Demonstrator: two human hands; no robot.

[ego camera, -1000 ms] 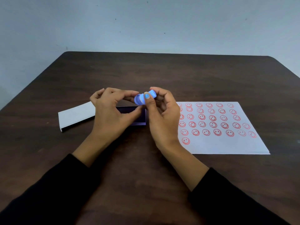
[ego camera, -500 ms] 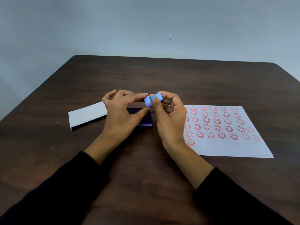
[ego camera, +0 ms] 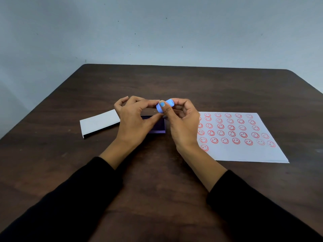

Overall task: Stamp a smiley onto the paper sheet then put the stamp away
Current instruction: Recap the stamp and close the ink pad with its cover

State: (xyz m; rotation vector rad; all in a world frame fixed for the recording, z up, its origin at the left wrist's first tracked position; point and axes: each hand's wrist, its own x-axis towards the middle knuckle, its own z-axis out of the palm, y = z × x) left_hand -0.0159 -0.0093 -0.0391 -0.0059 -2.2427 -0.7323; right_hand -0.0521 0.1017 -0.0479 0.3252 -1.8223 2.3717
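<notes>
- Table: dark wood; the far half is bare, as is the near edge strip below the forearms.
- Paper sheet: lies flat toward the right edge, rows of red smileys on its far part. The near strip is unprinted; one lone smiley starts a new row at its left.
- White box lid: lies toward the left edge, well apart from the sheet.
- Purple tray: lies between lid and sheet, partly hidden by the hands.
- Left hand: thumb and forefinger pinch one end of the stamp.
- Right hand: fingers closed on the other end.
- Stamp: small, blue, held above the tray, clear of the table.
- Risk: if the two parts separate suddenly, one may drop and roll; inked fingers could smudge the sheet.
</notes>
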